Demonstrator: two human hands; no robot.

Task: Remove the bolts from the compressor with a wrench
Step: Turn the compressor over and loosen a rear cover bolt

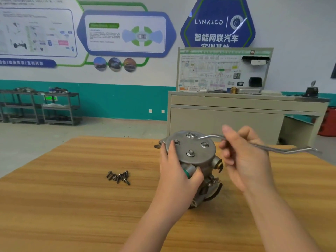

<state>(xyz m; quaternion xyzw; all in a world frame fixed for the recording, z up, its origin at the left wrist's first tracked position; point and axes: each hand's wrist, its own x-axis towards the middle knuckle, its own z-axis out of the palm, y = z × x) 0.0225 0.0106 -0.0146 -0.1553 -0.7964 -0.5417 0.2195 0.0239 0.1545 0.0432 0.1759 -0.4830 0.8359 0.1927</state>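
The compressor (pixel 192 160) is standing on the tabletop (pixel 72 206), its round cover facing up with four bolts (pixel 190 153) seated at roughly 12, 3, 6 and 9 o'clock. The left hand (pixel 175 179) is gripping the body, fingers curled around its side. The right hand (pixel 241 157) is pinching the wrench (pixel 269 147) mid-shaft, its ring end sitting on the 12 o'clock bolt. Holding so near the head is giving little leverage; the ring could be slipping off, rounding the bolt. Loose bolts (pixel 119 177) are lying at 9 o'clock.
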